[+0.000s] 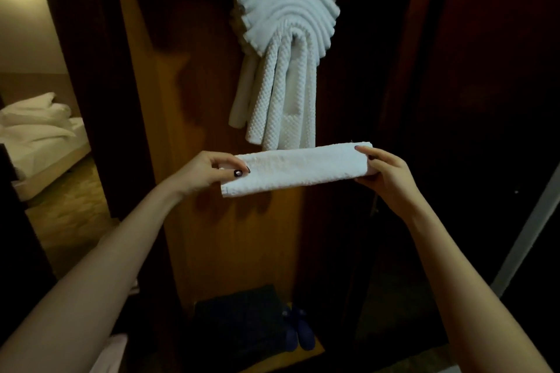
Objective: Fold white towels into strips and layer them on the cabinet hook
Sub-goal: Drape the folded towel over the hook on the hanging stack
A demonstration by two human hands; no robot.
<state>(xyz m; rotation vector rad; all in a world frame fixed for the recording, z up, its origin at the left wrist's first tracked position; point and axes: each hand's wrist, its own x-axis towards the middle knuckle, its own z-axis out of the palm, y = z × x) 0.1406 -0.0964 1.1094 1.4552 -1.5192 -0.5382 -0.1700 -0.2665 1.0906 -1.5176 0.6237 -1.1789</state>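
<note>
A white towel folded into a strip (298,168) is stretched level in front of me, below the hanging stack. My left hand (209,171) pinches its left end, thumb on top. My right hand (385,172) grips its right end with fingers curled over the fold. Above, several folded white towels (285,24) arch in layers over a hook on the wooden cabinet panel (194,100), their ends hanging down. The hook itself is hidden under them.
Dark folded cloth (239,321) and blue slippers (300,330) lie on the cabinet floor. A dark door panel (485,100) stands to the right. Through the opening on the left is a bed with white bedding (39,127).
</note>
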